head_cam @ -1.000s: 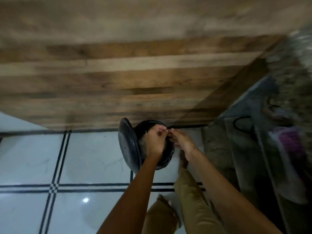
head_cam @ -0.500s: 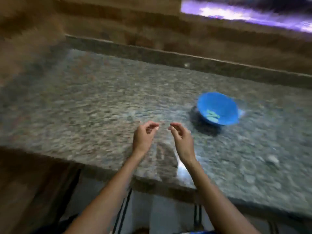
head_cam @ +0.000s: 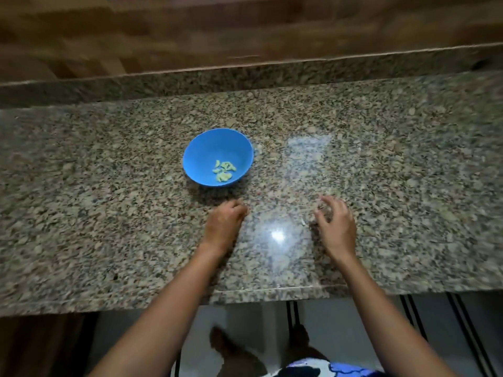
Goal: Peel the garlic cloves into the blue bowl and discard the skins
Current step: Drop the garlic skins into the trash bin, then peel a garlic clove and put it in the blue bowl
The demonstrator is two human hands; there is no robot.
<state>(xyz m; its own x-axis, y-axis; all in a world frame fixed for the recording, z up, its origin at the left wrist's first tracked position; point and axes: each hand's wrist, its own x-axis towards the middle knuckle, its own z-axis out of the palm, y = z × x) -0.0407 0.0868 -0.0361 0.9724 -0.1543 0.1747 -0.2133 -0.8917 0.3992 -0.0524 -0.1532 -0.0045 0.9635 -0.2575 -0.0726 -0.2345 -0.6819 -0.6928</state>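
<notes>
The blue bowl [head_cam: 202,148] stands on the granite counter, left of centre, with several peeled pale garlic cloves [head_cam: 224,170] in its bottom. My left hand [head_cam: 224,223] rests on the counter just in front of the bowl, its fingers loosely curled downward, and nothing shows in it. My right hand [head_cam: 337,225] hovers low over the counter further right, fingers spread and slightly bent, empty. A tiny pale fleck [head_cam: 303,221], perhaps a scrap of skin, lies by its thumb. No unpeeled cloves are in sight.
The speckled granite counter [head_cam: 109,213] runs across the whole view, with a raised ledge [head_cam: 245,77] and wooden wall behind. Its front edge [head_cam: 272,291] is near me. Below it are white floor tiles and my feet.
A second ago both hands were down at a black bin on the floor. The view has since swung up to the counter, and my hands have spread apart near the bowl.
</notes>
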